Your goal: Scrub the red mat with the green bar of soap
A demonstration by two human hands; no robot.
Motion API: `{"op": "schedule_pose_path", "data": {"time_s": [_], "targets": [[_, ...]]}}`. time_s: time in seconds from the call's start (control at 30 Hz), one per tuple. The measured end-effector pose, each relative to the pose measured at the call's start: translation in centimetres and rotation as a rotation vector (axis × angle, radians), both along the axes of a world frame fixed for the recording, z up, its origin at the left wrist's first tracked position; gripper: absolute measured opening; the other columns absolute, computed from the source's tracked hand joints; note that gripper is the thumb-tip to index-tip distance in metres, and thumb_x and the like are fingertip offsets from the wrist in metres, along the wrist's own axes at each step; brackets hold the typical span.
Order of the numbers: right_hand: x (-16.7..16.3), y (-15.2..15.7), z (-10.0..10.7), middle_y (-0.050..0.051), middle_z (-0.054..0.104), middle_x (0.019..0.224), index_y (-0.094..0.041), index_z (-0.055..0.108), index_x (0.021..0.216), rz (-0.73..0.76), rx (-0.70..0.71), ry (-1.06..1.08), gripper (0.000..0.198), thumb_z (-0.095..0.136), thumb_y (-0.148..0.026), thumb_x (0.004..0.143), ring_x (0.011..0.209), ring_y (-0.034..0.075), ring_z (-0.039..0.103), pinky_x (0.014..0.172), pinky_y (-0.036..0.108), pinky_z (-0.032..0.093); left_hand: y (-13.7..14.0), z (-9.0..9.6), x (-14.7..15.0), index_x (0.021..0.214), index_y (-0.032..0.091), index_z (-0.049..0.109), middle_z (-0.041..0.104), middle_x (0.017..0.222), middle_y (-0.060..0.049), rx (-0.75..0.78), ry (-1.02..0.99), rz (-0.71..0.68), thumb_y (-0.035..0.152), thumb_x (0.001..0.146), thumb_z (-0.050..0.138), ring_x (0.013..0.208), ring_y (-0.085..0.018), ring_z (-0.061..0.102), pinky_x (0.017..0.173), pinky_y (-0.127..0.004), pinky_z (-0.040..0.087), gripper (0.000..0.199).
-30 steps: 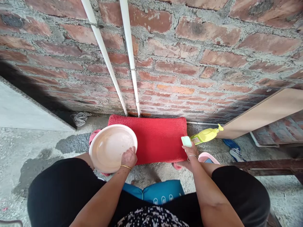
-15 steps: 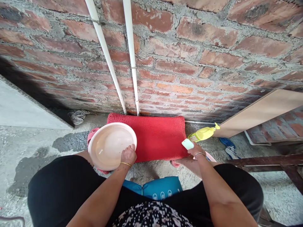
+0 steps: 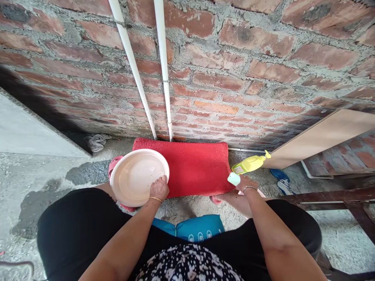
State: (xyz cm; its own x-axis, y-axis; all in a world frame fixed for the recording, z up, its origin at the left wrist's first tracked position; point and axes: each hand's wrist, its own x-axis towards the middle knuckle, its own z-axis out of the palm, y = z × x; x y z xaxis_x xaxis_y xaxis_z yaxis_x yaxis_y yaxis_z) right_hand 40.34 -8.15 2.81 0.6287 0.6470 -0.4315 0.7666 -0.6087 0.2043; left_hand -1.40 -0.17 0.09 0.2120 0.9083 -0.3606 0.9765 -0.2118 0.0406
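A pale pink basin with some clear water in it stands over the left end of a red mat. My left hand is closed on the basin's near right rim, fingers curled inward. By the mat's right edge, my right hand grips a flat, pale mint-green piece with rounded corners and a small hole; its kind is unclear. Right behind this piece leans a yellow-green pump bottle. A pinkish rim shows partly under my right hand, mostly hidden.
A brick wall with two white pipes rises behind the mat. A pale board leans at right, above a dark wooden frame. A grey cloth lies at left. Between my legs is a blue padded item.
My right hand has shifted slightly right with the mint-green piece, which is tilted a little differently. My left hand stays on the basin rim. The view has moved slightly.
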Motion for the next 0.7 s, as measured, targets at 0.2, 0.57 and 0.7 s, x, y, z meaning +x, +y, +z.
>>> {"op": "schedule_pose_path", "data": {"time_s": [0.2,0.57,0.7], "targets": [[-0.3,0.8,0.3,0.008,0.057,0.111,-0.027,0.051,0.119,0.215,-0.046,0.160,0.066,0.072,-0.023,0.057,0.098,0.026,0.058,0.082,0.036,0.041,-0.1,-0.4,0.0,0.112,0.013,0.048,0.057,0.097,-0.012,0.023,0.000,-0.014,0.012,0.083,0.028,0.089,-0.022,0.058,0.075,-0.035,0.043,0.035],[1.3,1.0,1.8,0.014,0.053,0.114,-0.020,0.052,0.119,0.367,-0.232,-0.010,0.060,0.070,-0.021,0.062,0.103,0.031,0.055,0.085,0.043,0.038,-0.1,-0.2,0.0,0.113,0.013,0.049,0.057,0.097,-0.013,0.013,-0.005,-0.009,0.012,0.083,0.029,0.090,-0.022,0.058,0.077,-0.036,0.043,0.035],[-0.4,1.1,1.1,0.010,0.053,0.116,-0.023,0.054,0.115,0.510,-0.208,0.114,0.067,0.075,-0.015,0.052,0.104,0.028,0.054,0.086,0.037,0.037,-0.1,-0.4,-0.1,0.113,0.013,0.048,0.057,0.097,-0.013,0.029,-0.004,-0.018,0.012,0.084,0.029,0.089,-0.023,0.058,0.076,-0.036,0.044,0.035]]}}
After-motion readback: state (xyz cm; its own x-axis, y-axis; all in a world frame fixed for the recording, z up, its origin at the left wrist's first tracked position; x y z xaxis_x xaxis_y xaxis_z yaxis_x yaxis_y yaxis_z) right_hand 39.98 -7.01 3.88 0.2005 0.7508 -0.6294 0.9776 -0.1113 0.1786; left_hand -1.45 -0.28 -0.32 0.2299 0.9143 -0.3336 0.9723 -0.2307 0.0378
